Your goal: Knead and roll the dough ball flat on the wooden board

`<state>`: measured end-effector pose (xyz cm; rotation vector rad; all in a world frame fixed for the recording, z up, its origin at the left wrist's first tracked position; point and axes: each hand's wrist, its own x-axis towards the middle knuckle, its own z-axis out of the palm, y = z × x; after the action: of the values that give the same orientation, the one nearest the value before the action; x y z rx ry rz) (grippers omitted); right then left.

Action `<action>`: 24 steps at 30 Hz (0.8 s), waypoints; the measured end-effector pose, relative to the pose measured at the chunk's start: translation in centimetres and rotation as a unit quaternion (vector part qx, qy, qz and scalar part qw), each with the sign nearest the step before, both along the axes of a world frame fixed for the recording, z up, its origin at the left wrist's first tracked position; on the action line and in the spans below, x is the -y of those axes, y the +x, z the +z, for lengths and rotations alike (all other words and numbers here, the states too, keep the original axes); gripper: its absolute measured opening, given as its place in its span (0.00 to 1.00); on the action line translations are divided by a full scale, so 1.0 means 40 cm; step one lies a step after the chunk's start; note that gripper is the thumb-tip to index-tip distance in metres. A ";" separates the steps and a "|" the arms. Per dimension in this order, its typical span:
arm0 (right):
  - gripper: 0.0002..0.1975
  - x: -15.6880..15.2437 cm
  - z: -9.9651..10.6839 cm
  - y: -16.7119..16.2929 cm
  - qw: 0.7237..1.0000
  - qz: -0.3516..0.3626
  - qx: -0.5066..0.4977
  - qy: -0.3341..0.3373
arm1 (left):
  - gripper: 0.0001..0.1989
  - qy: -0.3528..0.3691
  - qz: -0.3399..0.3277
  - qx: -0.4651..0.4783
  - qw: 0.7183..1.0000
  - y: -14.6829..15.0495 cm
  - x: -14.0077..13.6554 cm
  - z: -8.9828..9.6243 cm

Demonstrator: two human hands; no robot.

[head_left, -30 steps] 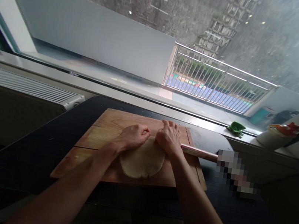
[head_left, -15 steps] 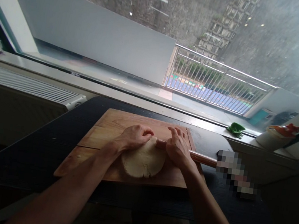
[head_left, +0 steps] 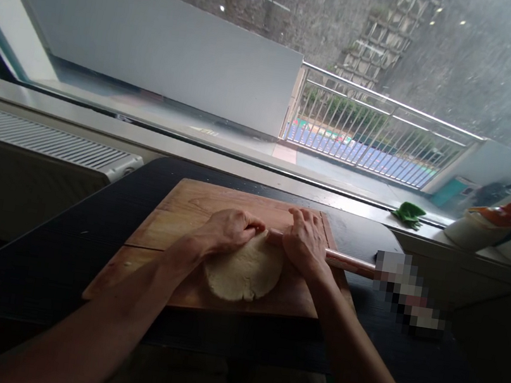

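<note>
A flat, roundish piece of dough (head_left: 243, 273) with a small split at its near edge lies on a wooden cutting board (head_left: 160, 219). My left hand (head_left: 235, 230) is closed at the dough's far left edge, fingers and thumb pinched around it. Under the palm of my right hand (head_left: 303, 240) lies a thin wooden rolling pin (head_left: 348, 262), its left end touching the dough's far right edge. The fingers of that hand stretch forward over the pin, slightly spread; its thumb is hidden.
The board rests on a black table (head_left: 56, 238) beside a windowsill. A radiator (head_left: 51, 142) stands on the left. On the sill at right are a green crumpled item (head_left: 408, 214) and a whitish pot (head_left: 477, 231). A pixelated patch covers something on the table's right.
The view has shifted slightly, so the scene sits a little higher. Both hands, the dough and the rolling pin keep nearly the same places relative to each other.
</note>
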<state>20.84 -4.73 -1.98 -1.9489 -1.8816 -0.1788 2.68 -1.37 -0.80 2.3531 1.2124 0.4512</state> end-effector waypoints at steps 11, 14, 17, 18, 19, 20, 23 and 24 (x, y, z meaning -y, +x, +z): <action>0.19 -0.096 0.011 0.002 0.998 -0.012 -0.025 -0.056 | 0.17 0.033 0.098 0.025 0.994 0.001 -0.013 -0.030; 0.19 -0.126 0.015 0.002 0.995 -0.045 -0.053 -0.078 | 0.17 0.030 0.097 0.034 0.994 -0.004 -0.023 -0.032; 0.20 -0.081 0.008 -0.015 0.999 -0.017 -0.041 -0.029 | 0.18 0.034 0.097 0.042 0.994 -0.006 -0.027 -0.035; 0.20 -0.054 0.004 -0.024 0.999 -0.002 -0.032 0.000 | 0.18 0.034 0.099 0.044 0.993 -0.006 -0.027 -0.036; 0.20 -0.024 0.000 -0.033 0.999 0.012 -0.021 0.027 | 0.18 0.032 0.102 0.046 0.993 -0.005 -0.028 -0.037; 0.20 0.003 -0.004 -0.042 0.998 0.025 -0.012 0.050 | 0.18 0.029 0.105 0.050 0.993 -0.004 -0.028 -0.038; 0.20 0.043 -0.008 -0.060 0.997 0.039 -0.011 0.066 | 0.18 0.019 0.117 0.058 0.991 -0.001 -0.028 -0.038; 0.20 0.036 -0.007 -0.061 0.998 0.034 -0.016 0.056 | 0.18 0.017 0.118 0.060 0.991 0.000 -0.027 -0.037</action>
<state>18.39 -6.19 -2.26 -1.8006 -1.8734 -0.2253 2.69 -0.29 -2.27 2.1834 1.4420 0.6857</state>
